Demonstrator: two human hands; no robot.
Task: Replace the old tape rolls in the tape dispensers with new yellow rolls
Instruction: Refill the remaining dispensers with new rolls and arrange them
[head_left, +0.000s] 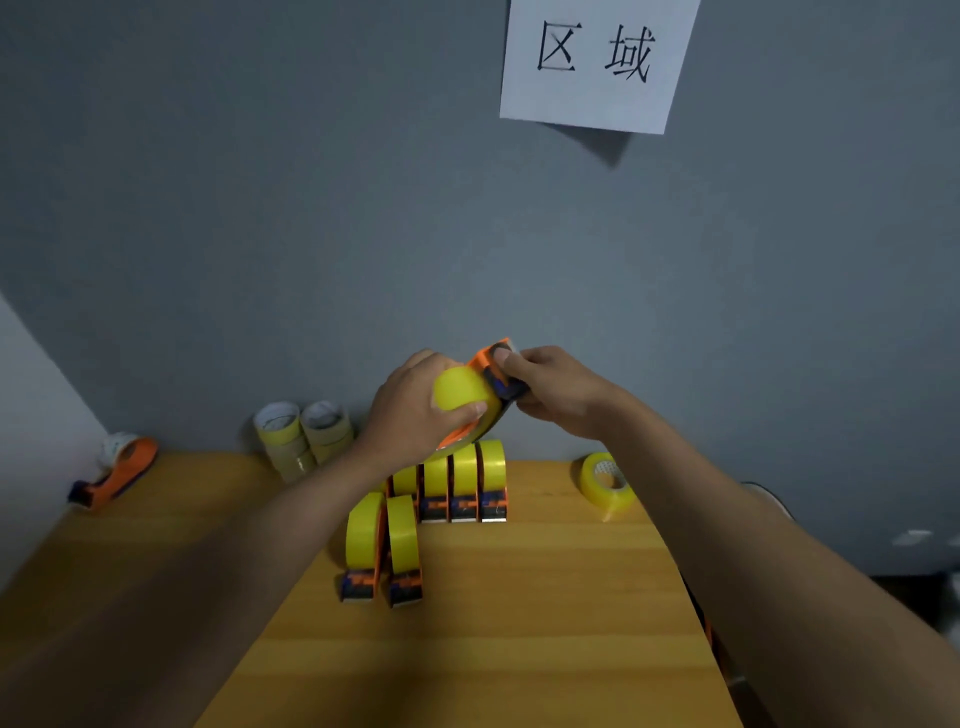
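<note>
Head view: wooden table (519, 649), seemingly grey wall (260, 208).

Bare forearms, no sleeves, bare hands (415, 410)

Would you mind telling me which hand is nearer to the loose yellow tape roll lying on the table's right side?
The right hand. It is up and to the left of the loose yellow roll, gripping the dispenser's head, while the left hand is farther left, gripping the dispenser's roll.
</note>
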